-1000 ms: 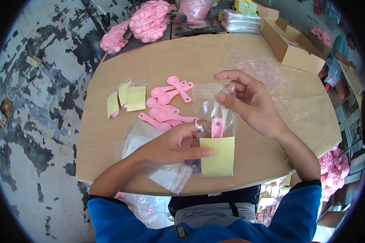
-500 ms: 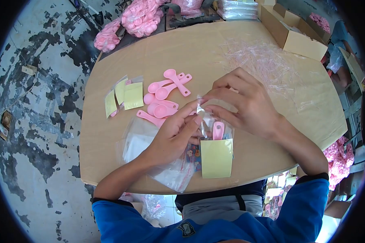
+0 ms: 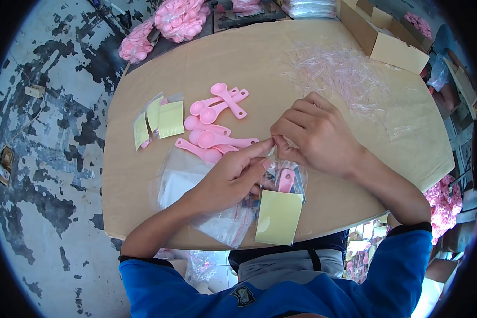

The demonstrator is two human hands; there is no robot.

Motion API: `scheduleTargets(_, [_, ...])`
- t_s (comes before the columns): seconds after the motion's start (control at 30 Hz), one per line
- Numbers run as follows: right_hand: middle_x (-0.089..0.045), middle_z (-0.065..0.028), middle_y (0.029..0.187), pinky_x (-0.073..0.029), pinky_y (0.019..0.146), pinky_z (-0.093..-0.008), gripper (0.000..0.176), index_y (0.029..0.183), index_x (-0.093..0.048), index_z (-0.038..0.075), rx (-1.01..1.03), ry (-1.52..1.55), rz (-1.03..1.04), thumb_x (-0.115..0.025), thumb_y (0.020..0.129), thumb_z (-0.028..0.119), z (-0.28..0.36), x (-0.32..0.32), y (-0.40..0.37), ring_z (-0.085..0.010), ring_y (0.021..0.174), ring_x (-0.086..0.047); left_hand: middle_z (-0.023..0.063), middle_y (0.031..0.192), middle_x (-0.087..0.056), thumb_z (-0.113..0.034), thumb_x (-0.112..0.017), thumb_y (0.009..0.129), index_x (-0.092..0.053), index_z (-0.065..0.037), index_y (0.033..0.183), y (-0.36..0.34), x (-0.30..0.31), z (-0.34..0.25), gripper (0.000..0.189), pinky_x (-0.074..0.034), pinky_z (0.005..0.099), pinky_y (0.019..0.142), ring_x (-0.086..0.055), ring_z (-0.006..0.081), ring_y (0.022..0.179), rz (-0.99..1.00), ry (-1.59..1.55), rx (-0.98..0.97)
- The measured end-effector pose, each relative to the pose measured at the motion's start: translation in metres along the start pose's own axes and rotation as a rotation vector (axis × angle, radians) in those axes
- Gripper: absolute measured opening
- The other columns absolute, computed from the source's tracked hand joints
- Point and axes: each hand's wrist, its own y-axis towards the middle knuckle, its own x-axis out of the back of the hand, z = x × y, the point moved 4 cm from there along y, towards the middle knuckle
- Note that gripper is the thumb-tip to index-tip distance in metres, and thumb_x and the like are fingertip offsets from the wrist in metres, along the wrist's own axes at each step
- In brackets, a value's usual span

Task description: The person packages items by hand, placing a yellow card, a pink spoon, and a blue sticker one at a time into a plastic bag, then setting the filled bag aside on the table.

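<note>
Near the table's front edge, a clear plastic bag (image 3: 300,177) holds a pink measuring spoon (image 3: 286,180) and a pale yellow card (image 3: 279,217). My left hand (image 3: 237,174) grips the bag's upper left part, thumb over it and index finger stretched toward the top. At that fingertip, my right hand (image 3: 317,132) pinches the bag's top edge, its fingers curled closed; the exact pinch point is hidden. Flat clear bags (image 3: 180,180) lie beneath my left forearm. Just beyond the left hand is a loose heap of pink measuring spoons (image 3: 217,139).
Several packed bags with yellow cards (image 3: 171,119) lie at the left. Thin clear plastic strips (image 3: 339,74) are heaped at the back right, near an open cardboard box (image 3: 395,50). Pink mesh puffs (image 3: 181,20) sit past the far edge. A person's arm (image 3: 449,95) shows at far right.
The right hand's fingers have closed into a pinch and met the left index fingertip at the bag's top. The bag with its card has tilted and shifted slightly toward me.
</note>
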Motion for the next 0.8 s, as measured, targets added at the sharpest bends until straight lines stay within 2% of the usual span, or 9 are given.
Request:
scheduleTargets(0.1, [-0.062,-0.0055,0.075,-0.046,0.066,-0.0321,0.016,0.077,-0.056,0.007,-0.066,0.062,-0.013,-0.069,0.069,0.013,-0.002,0.006,0.003,-0.0216,0.069,-0.06,0.0098,0.116,-0.061,-0.014,-0.04,0.102,-0.029,-0.001,0.145,0.002,0.002,0.001,0.047,-0.053,0.0215,0.07,-0.068,0.0147,0.091,-0.016,-0.006,-0.059])
scheduleTargets(0.2, [-0.061,-0.0074,0.074,-0.046,0.061,-0.0299,0.013,0.08,-0.055,0.005,-0.286,0.397,-0.022,-0.066,0.073,0.008,-0.017,0.014,0.003,-0.021,0.064,-0.059,0.0098,0.114,-0.062,-0.015,-0.038,0.102,-0.032,-0.003,0.144,-0.001,0.002,-0.019,0.044,-0.053,0.0222,0.07,-0.069,0.0139,0.087,-0.074,-0.141,-0.147])
scheduleTargets(0.37, [-0.054,-0.0007,0.069,-0.044,0.058,-0.025,0.008,0.082,-0.055,0.004,-0.302,0.521,-0.2,-0.062,0.082,0.007,-0.035,0.067,0.014,-0.0102,0.062,-0.054,0.0085,0.108,-0.064,-0.014,-0.038,0.102,-0.037,-0.006,0.142,0.003,0.018,-0.011,0.041,-0.053,0.0224,0.068,-0.067,0.0125,0.084,-0.196,-0.285,-0.141])
scheduleTargets(0.53, [-0.05,0.0003,0.071,-0.042,0.06,-0.0241,0.002,0.086,-0.055,0.004,-0.365,1.29,0.04,-0.056,0.085,0.005,-0.101,0.087,-0.004,-0.0081,0.058,-0.046,0.0083,0.108,-0.064,-0.016,-0.04,0.101,-0.037,-0.006,0.142,0.01,0.039,-0.001,0.042,-0.057,0.0269,0.07,-0.067,0.0143,0.082,-0.33,-0.273,-0.139])
scheduleTargets(0.57, [-0.057,-0.0022,0.081,-0.045,0.065,-0.0233,0.012,0.095,-0.058,0.002,-0.608,1.101,0.242,-0.051,0.087,0.01,-0.132,0.075,-0.019,-0.0087,0.065,-0.053,0.0082,0.11,-0.063,-0.017,-0.042,0.101,-0.037,-0.007,0.141,0.011,0.037,0.001,0.042,-0.056,0.0268,0.071,-0.067,0.0145,0.083,-0.339,-0.311,-0.143])
scheduleTargets(0.63, [-0.062,-0.0033,0.095,-0.046,0.073,-0.0232,0.022,0.104,-0.06,0.003,-0.305,-0.409,0.145,-0.048,0.088,0.012,-0.163,0.074,-0.045,-0.0101,0.078,-0.057,0.008,0.113,-0.06,-0.019,-0.045,0.101,-0.038,-0.007,0.141,0.013,0.036,0.003,0.043,-0.055,0.0266,0.072,-0.066,0.0148,0.086,-0.363,-0.369,-0.165])
scheduleTargets(0.67, [-0.062,-0.0033,0.099,-0.046,0.075,-0.024,0.024,0.106,-0.06,0.004,-0.394,-0.206,-0.016,-0.049,0.088,0.012,-0.174,0.092,-0.044,-0.0105,0.082,-0.057,0.0084,0.115,-0.06,-0.02,-0.048,0.1,-0.039,-0.005,0.139,0.013,0.035,0.003,0.042,-0.054,0.0285,0.079,-0.065,0.0157,0.094,-0.387,-0.322,-0.139])
scheduleTargets(0.77, [-0.063,-0.0034,0.104,-0.047,0.082,-0.0288,0.028,0.114,-0.059,0.006,-0.641,0.405,-0.47,-0.051,0.088,0.014,-0.158,0.148,-0.03,-0.0108,0.094,-0.056,0.0092,0.118,-0.06,-0.018,-0.045,0.1,-0.04,-0.001,0.138,0.016,0.032,0.002,0.042,-0.056,0.0295,0.08,-0.065,0.0157,0.094,-0.37,-0.301,-0.159])
scheduleTargets(0.8, [-0.062,-0.0023,0.102,-0.046,0.079,-0.027,0.027,0.115,-0.058,0.004,-0.523,0.427,-0.454,-0.047,0.092,0.014,-0.157,0.145,-0.03,-0.0105,0.09,-0.055,0.0093,0.116,-0.061,-0.016,-0.046,0.1,-0.045,0.002,0.134,0.018,0.035,0.006,0.038,-0.055,0.0299,0.082,-0.065,0.0158,0.096,-0.341,-0.346,-0.149])
